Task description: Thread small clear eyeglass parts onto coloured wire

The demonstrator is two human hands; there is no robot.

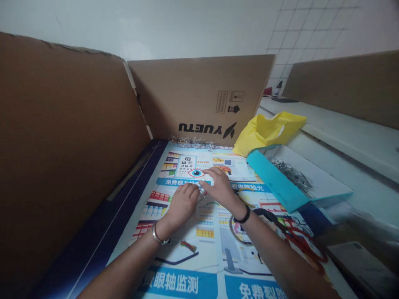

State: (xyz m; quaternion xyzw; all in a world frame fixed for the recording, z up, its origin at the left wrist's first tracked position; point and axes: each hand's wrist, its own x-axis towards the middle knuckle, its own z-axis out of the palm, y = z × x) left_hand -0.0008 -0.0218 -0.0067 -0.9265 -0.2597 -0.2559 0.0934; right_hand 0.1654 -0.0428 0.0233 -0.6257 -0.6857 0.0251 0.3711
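My left hand [183,202] is closed, fingers curled together, over the printed poster sheet [205,259]. A small, thin, shiny piece with a bit of red [202,193] shows at its fingertips, too small to name. Close on its right, my right hand [220,187] has its thumb and index finger apart, pointing toward the left hand. Whether anything thin lies between them is hard to see. A short bundle of coloured strands [188,246] lies nearer me, and a yellow strand [246,198] curves beside my right wrist.
Cardboard panels [199,95] stand behind and at the left. A blue box [277,178] holds tangled silver wires [289,174]. Beside it sits a yellow bag [271,128]. Red-handled scissors [304,241] lie under my right forearm. Shiny strands [191,142] are heaped at the back.
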